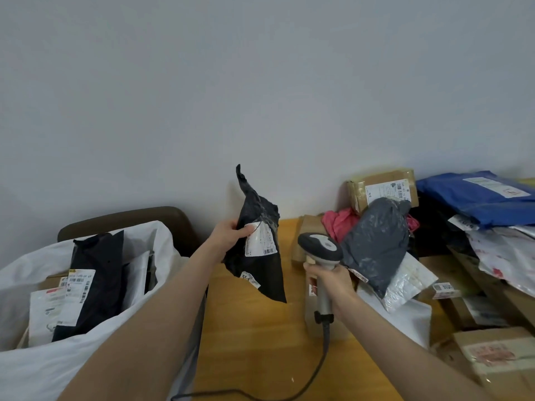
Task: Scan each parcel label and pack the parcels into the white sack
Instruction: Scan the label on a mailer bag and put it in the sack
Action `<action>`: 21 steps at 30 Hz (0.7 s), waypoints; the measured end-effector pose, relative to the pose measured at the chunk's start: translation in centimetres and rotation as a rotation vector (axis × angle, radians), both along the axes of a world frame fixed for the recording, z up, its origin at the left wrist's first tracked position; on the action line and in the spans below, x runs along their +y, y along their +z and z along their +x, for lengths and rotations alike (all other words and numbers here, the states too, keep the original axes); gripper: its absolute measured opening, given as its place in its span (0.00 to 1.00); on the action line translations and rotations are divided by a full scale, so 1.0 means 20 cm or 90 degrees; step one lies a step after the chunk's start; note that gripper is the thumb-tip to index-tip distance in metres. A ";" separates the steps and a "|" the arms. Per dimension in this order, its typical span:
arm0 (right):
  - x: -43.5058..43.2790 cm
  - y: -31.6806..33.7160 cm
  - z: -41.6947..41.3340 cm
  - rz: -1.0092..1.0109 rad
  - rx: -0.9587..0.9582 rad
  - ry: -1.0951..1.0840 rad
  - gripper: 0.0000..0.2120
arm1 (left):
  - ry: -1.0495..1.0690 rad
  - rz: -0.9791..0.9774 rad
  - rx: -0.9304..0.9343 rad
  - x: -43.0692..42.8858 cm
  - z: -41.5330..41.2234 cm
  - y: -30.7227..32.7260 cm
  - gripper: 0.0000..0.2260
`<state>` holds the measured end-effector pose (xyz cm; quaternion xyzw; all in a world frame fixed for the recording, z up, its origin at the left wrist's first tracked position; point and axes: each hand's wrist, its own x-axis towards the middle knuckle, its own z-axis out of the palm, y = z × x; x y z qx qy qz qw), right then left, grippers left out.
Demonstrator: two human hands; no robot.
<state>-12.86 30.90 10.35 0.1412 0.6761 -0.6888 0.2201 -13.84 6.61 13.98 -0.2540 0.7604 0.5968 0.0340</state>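
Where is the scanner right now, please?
In the head view, right of centre: the right hand grips the scanner over the table, between the held black parcel and the grey parcel.

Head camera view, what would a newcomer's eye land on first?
The black parcel held up mid-frame by the left hand, white label showing, with the grey scanner in the right hand just right of it. Next, the white sack of parcels at lower left and the heap of parcels at right.

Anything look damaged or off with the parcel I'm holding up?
The black mailer in the left hand is crumpled, its lower edge ragged, and its label is creased under the thumb.
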 end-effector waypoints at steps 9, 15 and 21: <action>-0.02 0.02 -0.11 -0.245 -0.178 -0.080 0.05 | -0.221 0.219 0.033 0.02 -0.04 0.17 0.06; -0.08 0.03 -0.17 -0.126 -0.101 -0.197 0.08 | 0.028 0.075 0.109 0.02 -0.05 0.10 0.12; -0.08 0.04 -0.20 -0.112 -0.036 -0.272 0.10 | -0.028 -0.171 -0.215 0.12 0.03 -0.04 0.24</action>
